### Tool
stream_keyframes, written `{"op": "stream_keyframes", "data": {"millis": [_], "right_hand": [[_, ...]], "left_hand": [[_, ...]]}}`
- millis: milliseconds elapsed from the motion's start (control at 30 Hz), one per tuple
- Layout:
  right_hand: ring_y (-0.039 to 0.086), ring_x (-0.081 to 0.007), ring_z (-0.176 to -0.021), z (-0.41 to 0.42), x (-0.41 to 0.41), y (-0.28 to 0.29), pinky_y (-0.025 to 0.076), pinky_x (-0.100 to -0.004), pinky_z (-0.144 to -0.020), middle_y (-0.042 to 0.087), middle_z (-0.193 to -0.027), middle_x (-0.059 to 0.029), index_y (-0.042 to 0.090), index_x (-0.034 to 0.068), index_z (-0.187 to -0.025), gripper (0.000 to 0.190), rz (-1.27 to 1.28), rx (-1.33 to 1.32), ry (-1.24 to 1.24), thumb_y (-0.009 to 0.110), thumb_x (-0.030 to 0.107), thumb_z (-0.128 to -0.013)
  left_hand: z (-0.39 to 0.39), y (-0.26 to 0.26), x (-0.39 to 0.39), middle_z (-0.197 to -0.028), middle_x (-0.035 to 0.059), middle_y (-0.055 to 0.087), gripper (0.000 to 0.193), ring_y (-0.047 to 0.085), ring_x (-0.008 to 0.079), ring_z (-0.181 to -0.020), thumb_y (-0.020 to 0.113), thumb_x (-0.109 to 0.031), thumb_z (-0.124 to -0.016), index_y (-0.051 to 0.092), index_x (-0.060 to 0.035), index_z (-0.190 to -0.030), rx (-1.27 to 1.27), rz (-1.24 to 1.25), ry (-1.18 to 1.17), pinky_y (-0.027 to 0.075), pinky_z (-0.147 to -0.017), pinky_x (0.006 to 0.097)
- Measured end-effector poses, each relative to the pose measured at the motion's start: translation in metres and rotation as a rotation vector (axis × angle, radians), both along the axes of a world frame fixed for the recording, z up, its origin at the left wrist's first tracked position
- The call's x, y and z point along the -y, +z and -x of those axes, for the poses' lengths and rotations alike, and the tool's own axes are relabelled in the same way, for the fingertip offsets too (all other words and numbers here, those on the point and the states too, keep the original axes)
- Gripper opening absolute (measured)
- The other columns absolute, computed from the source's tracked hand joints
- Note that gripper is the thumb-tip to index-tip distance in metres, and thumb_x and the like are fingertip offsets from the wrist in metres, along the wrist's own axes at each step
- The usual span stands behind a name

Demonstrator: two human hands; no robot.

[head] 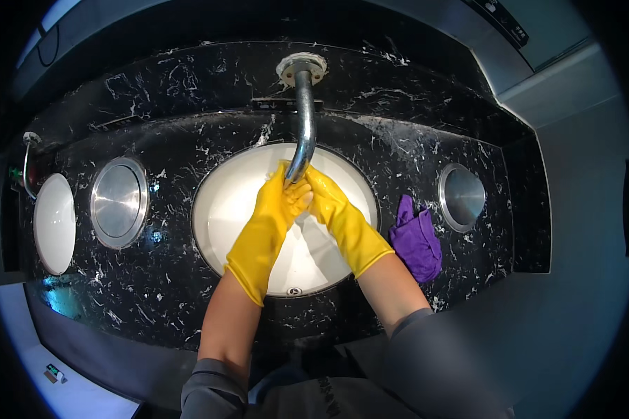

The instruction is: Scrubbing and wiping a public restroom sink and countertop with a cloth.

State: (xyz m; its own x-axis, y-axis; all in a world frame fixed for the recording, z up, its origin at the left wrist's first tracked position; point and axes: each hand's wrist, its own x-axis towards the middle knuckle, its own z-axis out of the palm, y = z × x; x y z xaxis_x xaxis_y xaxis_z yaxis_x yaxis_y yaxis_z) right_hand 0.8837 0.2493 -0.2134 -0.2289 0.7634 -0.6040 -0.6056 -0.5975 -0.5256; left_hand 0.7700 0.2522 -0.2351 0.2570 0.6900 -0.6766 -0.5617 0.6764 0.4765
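Note:
My left hand and my right hand both wear long yellow rubber gloves. They meet just under the tip of a chrome wall-mounted faucet, over a white oval sink basin. The glove fingers are curled and bunched close together around the spout's end. Some of my right hand's fingers are hidden, and whether anything lies between the palms cannot be made out. The right glove looks wet and shiny. A purple cloth lies crumpled on the counter, right of the basin near my right forearm.
Black marble-patterned counter surrounds the basin. Round metal lids or openings sit at left and right. Farther left is a second white basin with its own faucet. A marble wall ledge runs behind.

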Motion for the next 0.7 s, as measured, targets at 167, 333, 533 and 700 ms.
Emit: {"op": "stream_keyframes", "data": {"millis": [167,333,533,700], "right_hand": [[0.072,-0.0226,-0.081,-0.012,0.019,-0.007,0.060,-0.0354,-0.070,0.075,-0.107,-0.0140,0.069,0.003,-0.122,0.041,-0.113,0.027,-0.143,0.060,0.040,-0.108],[0.075,-0.0299,-0.096,-0.052,0.023,-0.018,0.060,-0.0398,-0.081,0.073,-0.115,-0.0178,0.069,0.003,-0.124,0.046,-0.063,0.577,0.098,0.063,0.044,-0.103],[0.064,-0.0296,-0.128,-0.138,0.087,0.074,0.047,-0.0368,-0.111,0.068,-0.138,-0.0162,0.067,0.010,-0.140,0.048,-0.359,1.454,0.312,0.065,0.038,-0.101],[0.053,-0.0414,-0.138,-0.179,0.156,0.106,0.039,-0.0493,-0.119,0.062,-0.143,-0.0235,0.060,0.007,-0.144,0.069,-0.626,1.915,0.462,0.077,0.047,-0.090]], "left_hand": [[-0.050,0.012,0.003,-0.076,0.0129,0.071,0.049,0.073,0.0287,-0.071,0.055,-0.052,-0.102,0.071,-0.0053,-0.107,-0.948,-0.125,-0.417,0.059,-0.061,0.0395],[-0.022,-0.005,0.025,-0.109,0.0239,0.075,0.049,0.072,0.0409,-0.102,0.051,-0.044,-0.102,0.067,-0.0050,-0.126,-0.938,-0.653,-0.627,0.057,-0.089,0.0490],[-0.022,0.030,0.005,-0.149,0.0190,0.061,0.056,0.056,0.0347,-0.140,0.056,-0.040,-0.103,0.056,-0.0133,-0.153,-0.561,-0.773,-0.527,0.043,-0.115,0.0386],[0.039,0.035,0.017,-0.143,0.0205,0.064,0.050,0.059,0.0373,-0.134,0.057,-0.033,-0.103,0.060,-0.0124,-0.148,-0.915,-0.894,-0.746,0.043,-0.114,0.0440]]}}
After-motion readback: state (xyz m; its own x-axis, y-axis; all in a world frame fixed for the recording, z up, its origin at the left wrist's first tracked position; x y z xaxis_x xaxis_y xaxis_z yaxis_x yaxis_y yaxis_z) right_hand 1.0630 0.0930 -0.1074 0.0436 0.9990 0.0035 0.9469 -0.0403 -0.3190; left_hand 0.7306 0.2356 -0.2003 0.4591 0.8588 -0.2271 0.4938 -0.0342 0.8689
